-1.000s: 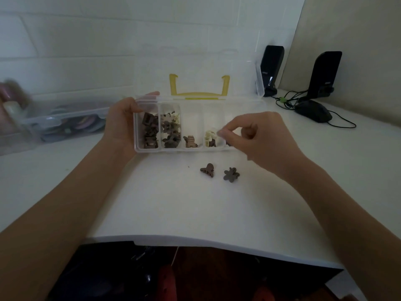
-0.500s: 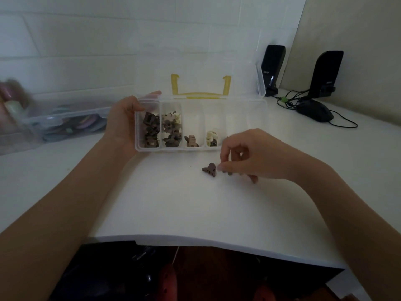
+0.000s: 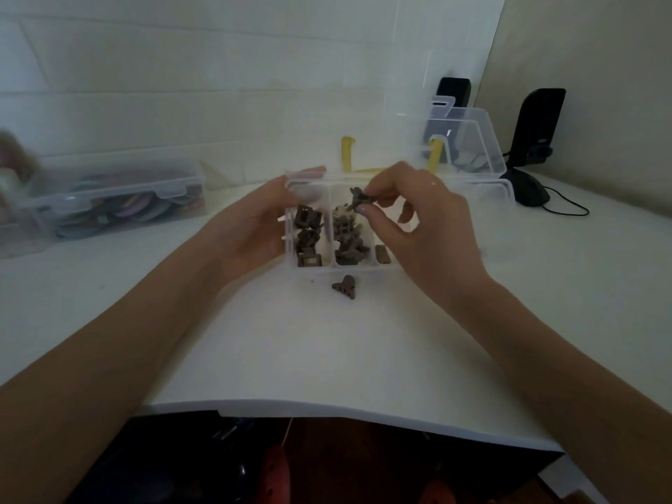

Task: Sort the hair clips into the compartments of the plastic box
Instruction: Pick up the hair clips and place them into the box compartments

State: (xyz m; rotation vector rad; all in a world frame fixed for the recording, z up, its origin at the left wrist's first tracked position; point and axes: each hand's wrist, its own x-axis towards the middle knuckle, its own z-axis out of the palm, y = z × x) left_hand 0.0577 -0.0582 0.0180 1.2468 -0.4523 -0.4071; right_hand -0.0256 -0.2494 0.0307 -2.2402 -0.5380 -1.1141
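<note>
Over second compartment of box (image 3: 503,198): right hand (image 3: 418,220), fingers (image 3: 367,211) pinching dark clip (image 3: 359,199). Against box's left wall: left hand (image 3: 251,227), fingers curled round it. On surface (image 3: 327,351), just before box: one brown clip (image 3: 345,286), loose

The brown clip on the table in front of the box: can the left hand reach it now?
Probably not at once. The left hand grips the box at its left end. The brown clip lies uncovered on the table, so it could, after letting go.
</note>
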